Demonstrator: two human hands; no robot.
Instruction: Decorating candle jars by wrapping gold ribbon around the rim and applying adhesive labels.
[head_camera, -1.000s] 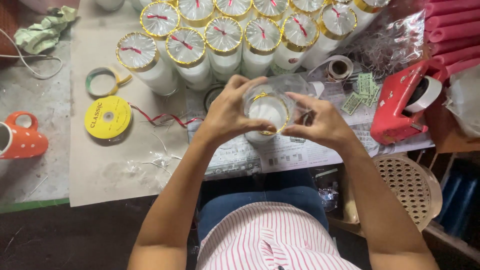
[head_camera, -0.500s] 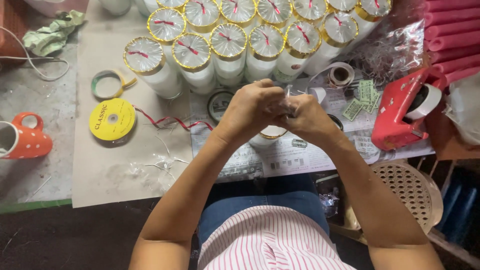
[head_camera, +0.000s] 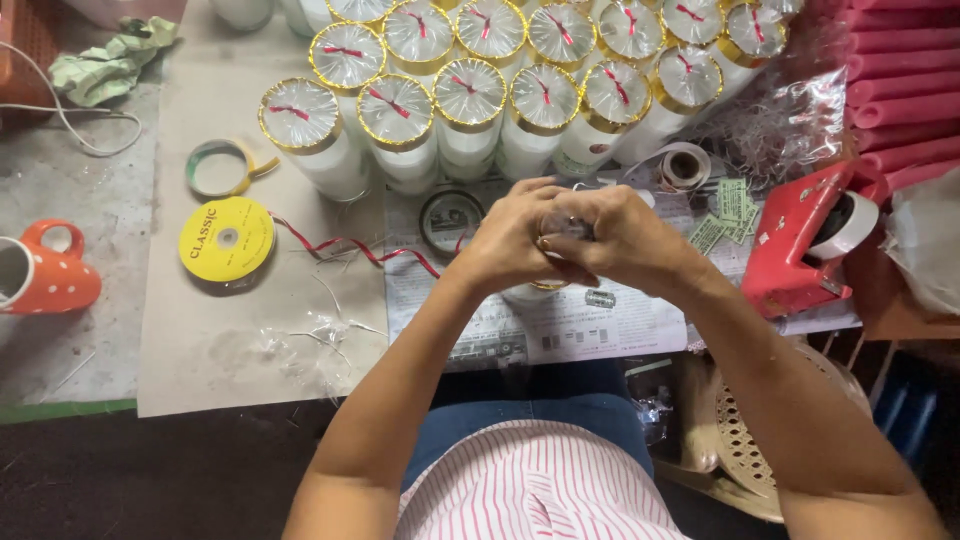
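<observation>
Closing together, both hands now hide the jar.

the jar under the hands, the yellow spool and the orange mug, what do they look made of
Jar: mostly hidden by the left hand and right hand; looks whitish and translucent, glass or plastic, with a gold rim band.
Yellow spool: glossy yellow disc face, probably plastic or coated card, red ribbon trailing off.
Orange mug: smooth glazed look with white dots, likely ceramic.
</observation>
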